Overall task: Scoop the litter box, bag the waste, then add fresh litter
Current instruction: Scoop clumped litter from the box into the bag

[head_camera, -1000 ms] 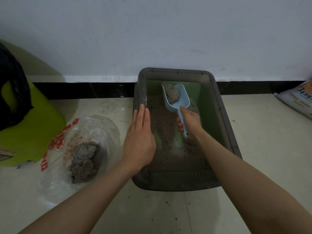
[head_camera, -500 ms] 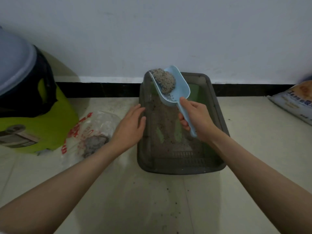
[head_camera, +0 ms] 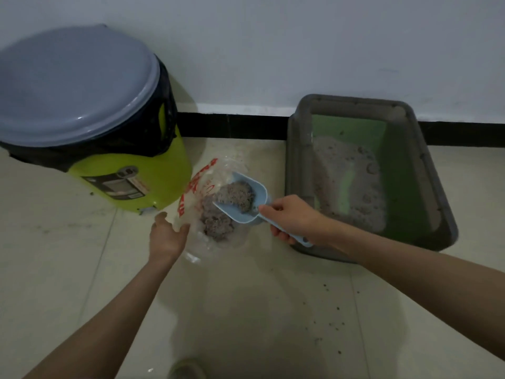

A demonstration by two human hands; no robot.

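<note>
Left hand (head_camera: 168,236): pinches rim of clear plastic bag (head_camera: 203,184) on the floor; thin, limp film, best held at the mouth. Right hand (head_camera: 293,218): clamped round handle of rigid blue plastic scoop (head_camera: 246,212), carrying a gritty grey clump (head_camera: 236,195) over the bag; likely crumbly. Grey litter box (head_camera: 434,192): right, hard-walled.

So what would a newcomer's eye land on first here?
Probably the blue scoop, held by the right hand, carrying a grey clump over the clear plastic bag that the left hand grips. Then the lime-green bin at left and the grey litter box at right.
</note>
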